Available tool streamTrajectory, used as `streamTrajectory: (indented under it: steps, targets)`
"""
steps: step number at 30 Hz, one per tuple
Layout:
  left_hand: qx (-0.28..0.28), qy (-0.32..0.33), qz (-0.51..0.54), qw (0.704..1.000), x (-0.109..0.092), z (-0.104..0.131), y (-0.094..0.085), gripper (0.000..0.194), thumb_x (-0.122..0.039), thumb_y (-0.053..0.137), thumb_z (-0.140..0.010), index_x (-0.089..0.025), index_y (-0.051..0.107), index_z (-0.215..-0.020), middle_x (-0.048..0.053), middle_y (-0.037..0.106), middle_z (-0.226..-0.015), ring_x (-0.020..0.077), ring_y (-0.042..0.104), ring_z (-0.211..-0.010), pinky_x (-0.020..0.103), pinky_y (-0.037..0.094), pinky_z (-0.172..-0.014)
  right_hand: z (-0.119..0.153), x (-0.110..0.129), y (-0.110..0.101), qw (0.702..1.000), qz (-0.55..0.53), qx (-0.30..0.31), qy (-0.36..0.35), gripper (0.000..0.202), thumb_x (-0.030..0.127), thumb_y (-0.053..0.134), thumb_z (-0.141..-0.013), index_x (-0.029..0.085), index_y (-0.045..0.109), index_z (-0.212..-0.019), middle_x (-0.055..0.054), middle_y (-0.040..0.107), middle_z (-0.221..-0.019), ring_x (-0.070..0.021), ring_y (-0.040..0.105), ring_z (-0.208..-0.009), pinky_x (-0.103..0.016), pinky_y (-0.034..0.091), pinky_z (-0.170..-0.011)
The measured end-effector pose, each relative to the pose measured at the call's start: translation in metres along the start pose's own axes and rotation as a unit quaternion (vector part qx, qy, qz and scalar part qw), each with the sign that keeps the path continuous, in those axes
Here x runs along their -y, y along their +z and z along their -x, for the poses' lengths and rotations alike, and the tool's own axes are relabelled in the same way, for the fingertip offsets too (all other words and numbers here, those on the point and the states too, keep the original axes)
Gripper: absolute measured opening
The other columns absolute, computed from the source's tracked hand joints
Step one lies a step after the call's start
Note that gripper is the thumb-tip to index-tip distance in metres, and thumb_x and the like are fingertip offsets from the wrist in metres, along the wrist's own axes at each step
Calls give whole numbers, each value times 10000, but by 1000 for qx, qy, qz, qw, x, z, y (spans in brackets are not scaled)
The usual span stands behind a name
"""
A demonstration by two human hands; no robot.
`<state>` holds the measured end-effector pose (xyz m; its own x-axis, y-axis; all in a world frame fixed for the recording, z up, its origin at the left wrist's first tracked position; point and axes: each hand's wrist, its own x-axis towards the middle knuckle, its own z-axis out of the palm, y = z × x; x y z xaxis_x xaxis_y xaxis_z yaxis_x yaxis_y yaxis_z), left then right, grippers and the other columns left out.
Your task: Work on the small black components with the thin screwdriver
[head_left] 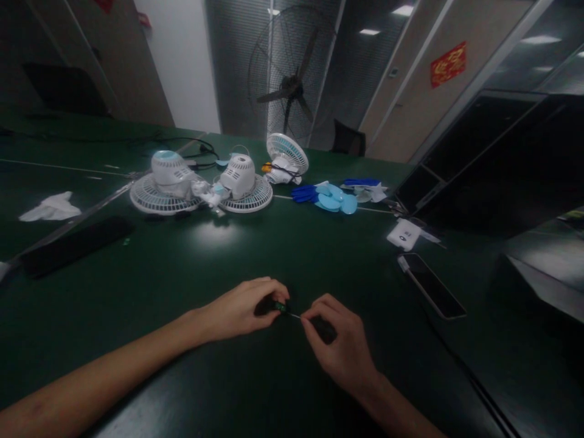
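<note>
Near the middle of the dark green table (191, 377), my left hand (246, 307) pinches a small green piece (280, 306) that looks like a circuit board. A thin light-coloured strand (293, 315) runs from it to the right. My right hand (340, 337) grips the other end of this strand between thumb and index finger. Both hands are just above the table, a short gap apart. The strand is too small to identify, and the fingers partly hide the green piece.
White fan parts (241, 182) and a tilted fan head (287, 155) stand behind. Light blue blades (335, 199) lie beside blue gloves (305, 193). On the right are a phone (433, 286), a white box (404, 234) and a monitor (511, 164); a black bar (77, 244) lies left.
</note>
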<state>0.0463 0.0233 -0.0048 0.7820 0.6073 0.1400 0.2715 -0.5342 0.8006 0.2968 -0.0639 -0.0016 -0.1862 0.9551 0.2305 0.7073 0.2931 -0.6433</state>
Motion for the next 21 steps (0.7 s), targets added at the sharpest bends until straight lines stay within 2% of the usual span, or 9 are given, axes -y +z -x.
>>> streamTrajectory:
  steps: [14, 21]
  targets:
    - [22, 9, 38, 999, 7, -1, 0, 230, -230, 680, -991, -216, 646, -1218, 66, 689, -1150, 170, 670, -933, 288, 533, -799, 0, 1, 3, 1000, -16, 10, -15, 128, 195, 610, -979, 233, 705, -903, -44, 679, -925, -200, 689, -802, -319, 526, -715]
    - [50, 2, 90, 995, 0, -2, 6, 310, -281, 726, -971, -225, 617, -1256, 31, 675, -1006, 158, 644, -854, 256, 500, -721, 0, 1, 9, 999, -1, 19, -49, 132, 174, 611, -987, 239, 722, -1018, -60, 681, -1014, -200, 695, -837, -318, 551, -731]
